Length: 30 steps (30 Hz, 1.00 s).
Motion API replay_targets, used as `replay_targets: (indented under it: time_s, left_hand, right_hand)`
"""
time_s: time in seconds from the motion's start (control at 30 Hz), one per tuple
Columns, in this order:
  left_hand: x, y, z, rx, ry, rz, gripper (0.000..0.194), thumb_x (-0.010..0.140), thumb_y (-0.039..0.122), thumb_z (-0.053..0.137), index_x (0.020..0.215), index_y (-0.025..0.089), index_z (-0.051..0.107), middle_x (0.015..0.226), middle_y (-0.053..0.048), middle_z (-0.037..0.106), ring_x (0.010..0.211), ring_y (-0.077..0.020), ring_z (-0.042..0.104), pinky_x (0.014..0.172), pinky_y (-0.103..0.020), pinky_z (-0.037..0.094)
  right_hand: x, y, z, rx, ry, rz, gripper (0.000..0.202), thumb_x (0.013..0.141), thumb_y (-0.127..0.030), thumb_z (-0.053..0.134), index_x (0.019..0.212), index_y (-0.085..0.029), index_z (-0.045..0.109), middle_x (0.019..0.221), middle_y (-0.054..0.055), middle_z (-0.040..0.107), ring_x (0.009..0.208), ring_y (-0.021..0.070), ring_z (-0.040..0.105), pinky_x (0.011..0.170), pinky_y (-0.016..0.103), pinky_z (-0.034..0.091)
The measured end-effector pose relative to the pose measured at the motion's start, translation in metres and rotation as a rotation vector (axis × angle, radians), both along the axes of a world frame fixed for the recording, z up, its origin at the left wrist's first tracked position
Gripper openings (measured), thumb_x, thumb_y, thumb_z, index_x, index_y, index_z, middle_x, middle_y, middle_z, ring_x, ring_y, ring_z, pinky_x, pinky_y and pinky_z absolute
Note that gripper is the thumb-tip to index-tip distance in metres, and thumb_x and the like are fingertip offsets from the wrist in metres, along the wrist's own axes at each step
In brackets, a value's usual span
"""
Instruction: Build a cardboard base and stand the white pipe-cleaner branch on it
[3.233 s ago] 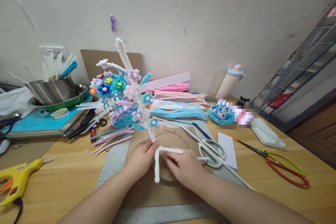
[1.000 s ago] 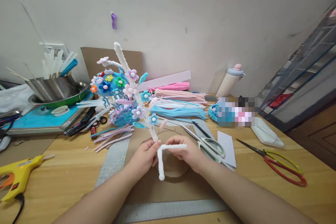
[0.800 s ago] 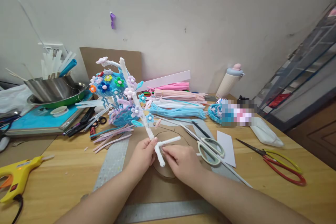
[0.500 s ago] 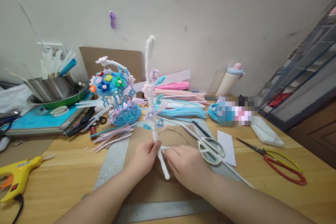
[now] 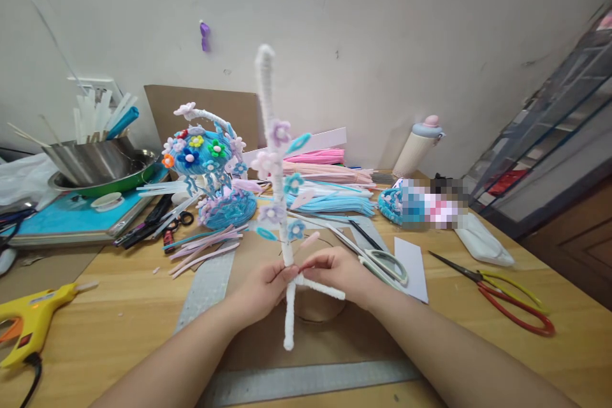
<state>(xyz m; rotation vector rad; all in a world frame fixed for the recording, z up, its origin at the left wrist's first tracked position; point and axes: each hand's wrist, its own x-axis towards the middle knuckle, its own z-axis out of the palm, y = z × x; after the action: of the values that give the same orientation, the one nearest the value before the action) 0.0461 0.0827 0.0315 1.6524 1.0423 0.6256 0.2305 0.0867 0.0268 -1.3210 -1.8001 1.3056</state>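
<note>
A white fuzzy-wrapped stem [image 5: 278,188] stands nearly upright before me, bearing lilac, pink and blue flowers and small leaves. Two white legs branch from its lower end, one pointing down and one out to the right. Just above that fork, my left hand [image 5: 262,290] is closed around the stem. The fingertips of my right hand [image 5: 342,273] pinch at the fork from the other side, above the right leg; their exact contact is partly hidden. Beneath both hands lies a brown cardboard sheet [image 5: 253,344] with a drawn circle.
A blue flowered jellyfish-like craft [image 5: 201,159] stands behind to the left. Bundles of pipe cleaners [image 5: 329,204] lie at the back. Red-and-yellow-handled scissors [image 5: 514,306] and pale-handled scissors [image 5: 387,268] are on the right. A yellow glue gun [image 5: 38,319] lies at left.
The flowered stem has risen and come closer, its lower leg now pointing straight down. My right hand has shifted from the side leg up to the fork, leaving that leg exposed.
</note>
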Motion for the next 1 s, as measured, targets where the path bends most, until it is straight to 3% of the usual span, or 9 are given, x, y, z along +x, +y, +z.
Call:
replay_targets:
  time_s: [0.1,0.17,0.33,0.5,0.63,0.83,0.9,1.0]
  left_hand:
    - [0.004,0.0,-0.004,-0.046,-0.034,0.105,0.04,0.083,0.056,0.038,0.068,0.02,0.047,0.047,0.007,0.037,0.04,-0.0101,0.035,0.039,-0.021,0.029]
    - [0.007,0.001,-0.007,-0.052,-0.035,0.18,0.041,0.083,0.057,0.035,0.066,0.021,0.043,0.046,0.008,0.036,0.038,-0.0102,0.034,0.038,-0.021,0.029]
    - [0.004,0.007,-0.013,0.034,0.035,0.315,0.039,0.086,0.052,0.033,0.063,0.022,0.04,0.046,0.007,0.037,0.04,-0.0114,0.035,0.043,-0.023,0.03]
    - [-0.004,0.011,-0.008,0.191,0.152,0.256,0.035,0.085,0.045,0.043,0.061,0.02,0.049,0.056,0.002,0.049,0.058,-0.0166,0.046,0.057,-0.026,0.031]
    - [-0.006,0.011,-0.005,0.225,0.203,0.157,0.033,0.085,0.041,0.044,0.061,0.02,0.053,0.056,0.002,0.052,0.059,-0.0177,0.046,0.058,-0.026,0.029]
    - [-0.004,0.005,0.003,0.11,0.12,-0.031,0.031,0.084,0.042,0.045,0.07,0.019,0.061,0.065,0.001,0.06,0.065,-0.0176,0.052,0.061,-0.025,0.036]
    - [-0.002,0.003,0.006,0.053,0.073,-0.044,0.035,0.084,0.046,0.046,0.067,0.018,0.059,0.058,0.002,0.055,0.059,-0.0152,0.048,0.056,-0.024,0.036]
    - [0.0,0.002,0.005,-0.034,0.011,0.004,0.042,0.082,0.056,0.043,0.064,0.019,0.051,0.047,0.006,0.04,0.045,-0.0107,0.037,0.046,-0.022,0.031]
  right_hand:
    - [-0.004,-0.007,0.002,0.033,0.008,0.015,0.032,0.083,-0.04,0.052,0.073,-0.015,0.07,0.047,-0.002,0.054,0.044,0.0107,0.045,0.044,0.023,0.033]
    - [-0.008,-0.016,0.004,0.126,-0.043,-0.013,0.031,0.086,-0.037,0.05,0.07,-0.017,0.067,0.052,-0.001,0.057,0.051,0.0124,0.05,0.048,0.024,0.033]
    - [-0.018,-0.039,0.006,0.72,-0.524,0.038,0.02,0.086,-0.017,0.045,0.077,-0.018,0.062,0.069,0.004,0.065,0.062,0.0161,0.056,0.056,0.027,0.031]
    - [-0.014,-0.046,0.011,0.989,-0.583,0.013,0.02,0.087,-0.013,0.043,0.085,-0.017,0.063,0.069,0.004,0.066,0.063,0.0169,0.057,0.058,0.029,0.033]
    - [-0.003,-0.037,0.016,0.911,-0.483,-0.058,0.02,0.088,-0.018,0.047,0.09,-0.02,0.067,0.079,0.004,0.071,0.073,0.0167,0.063,0.065,0.028,0.038]
    - [0.007,-0.013,0.014,0.443,-0.289,-0.127,0.016,0.082,-0.026,0.057,0.084,-0.026,0.073,0.082,0.0,0.074,0.074,0.0176,0.065,0.065,0.027,0.044]
    - [0.008,-0.005,0.009,0.348,-0.24,-0.103,0.017,0.082,-0.029,0.058,0.085,-0.025,0.074,0.081,0.001,0.074,0.071,0.0183,0.065,0.062,0.027,0.045]
    - [0.008,-0.001,0.004,0.332,-0.224,-0.03,0.022,0.083,-0.033,0.057,0.08,-0.021,0.074,0.07,0.0,0.072,0.065,0.017,0.064,0.055,0.024,0.042]
